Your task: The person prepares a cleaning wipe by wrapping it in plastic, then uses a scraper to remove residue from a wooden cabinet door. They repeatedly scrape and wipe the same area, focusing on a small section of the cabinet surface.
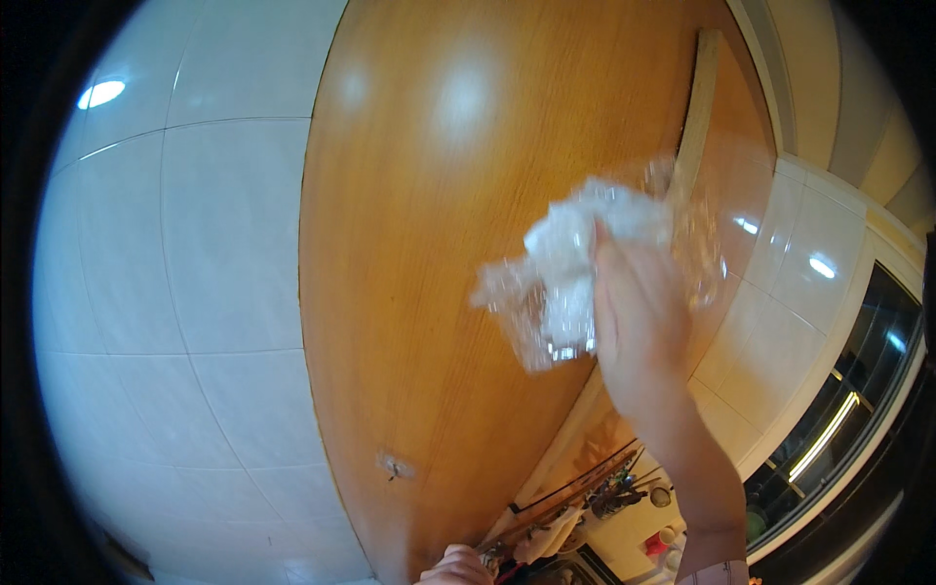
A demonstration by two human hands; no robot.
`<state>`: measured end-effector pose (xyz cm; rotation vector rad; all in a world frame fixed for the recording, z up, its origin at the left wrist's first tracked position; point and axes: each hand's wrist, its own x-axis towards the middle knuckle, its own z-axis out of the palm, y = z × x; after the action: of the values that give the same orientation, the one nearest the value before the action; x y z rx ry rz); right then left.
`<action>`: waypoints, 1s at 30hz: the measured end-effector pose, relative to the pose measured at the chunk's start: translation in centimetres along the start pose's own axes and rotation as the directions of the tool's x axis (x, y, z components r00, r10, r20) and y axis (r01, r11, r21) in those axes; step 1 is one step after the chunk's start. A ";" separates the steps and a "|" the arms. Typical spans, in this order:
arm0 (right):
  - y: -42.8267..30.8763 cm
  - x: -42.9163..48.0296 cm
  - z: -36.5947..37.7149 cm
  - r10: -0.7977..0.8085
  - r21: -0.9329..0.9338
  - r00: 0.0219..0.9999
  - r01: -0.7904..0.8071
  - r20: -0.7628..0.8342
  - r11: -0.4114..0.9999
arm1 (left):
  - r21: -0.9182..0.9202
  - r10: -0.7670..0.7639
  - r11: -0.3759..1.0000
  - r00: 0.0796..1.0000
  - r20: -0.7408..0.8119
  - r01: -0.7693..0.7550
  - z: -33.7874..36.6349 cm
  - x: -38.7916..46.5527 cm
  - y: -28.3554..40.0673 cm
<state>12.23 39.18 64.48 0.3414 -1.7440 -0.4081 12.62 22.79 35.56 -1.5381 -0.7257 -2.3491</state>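
Note:
My right hand is raised in front of a wood-grain cabinet side panel. Its fingers are closed around a crumpled wad of white tissue or cloth, with clear plastic film bunched around it. Motion blurs the hand and the wad, and whether they touch the panel I cannot tell. Only the curled fingers of my left hand show at the bottom edge, near the panel's lower end. What that hand grips, if anything, is hidden. A small hook on a clear adhesive pad is fixed low on the panel.
White wall tiles border the panel on the left. A wooden strip stands out at the upper right. Below right are hanging utensils, a red cup and a dark stove. A window lies at far right.

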 end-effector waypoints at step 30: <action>-0.7 -0.8 0.1 -0.056 0.052 0.998 0.055 0.010 0.997 | -0.021 -0.080 0.997 0.997 0.020 0.080 1.2 -0.2 2.1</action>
<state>12.33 38.90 63.47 0.4262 -1.7616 -0.4064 14.55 21.65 36.35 -1.5711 -0.7824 -2.4106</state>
